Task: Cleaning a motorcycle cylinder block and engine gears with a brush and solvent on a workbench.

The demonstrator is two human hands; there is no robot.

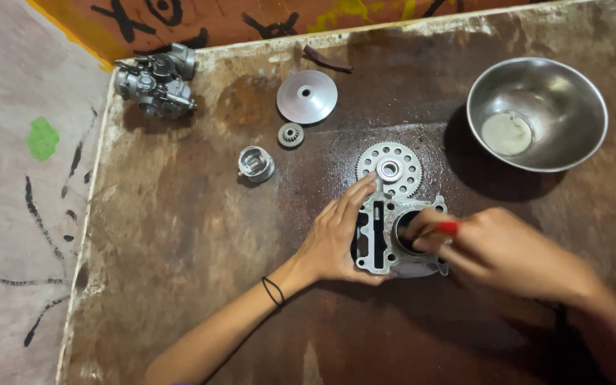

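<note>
Steadying the engine cylinder block [381, 242] at table [180, 235] centre, the left hand [340, 239] lies flat-open against it, right hand [500, 249] fingers pinching a red-handled tool [448, 227] at its bore, steel bowl [536, 114] at two o'clock

The left hand [336, 242] lies flat with fingers extended and pressed down, a black band round its wrist, while the right hand [497, 249] reaches in from the right, fingers curled in a pinch.

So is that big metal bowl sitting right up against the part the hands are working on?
No: the metal bowl stands apart at the table's far right, with bare table between it and the engine cylinder block under the hands.
</note>
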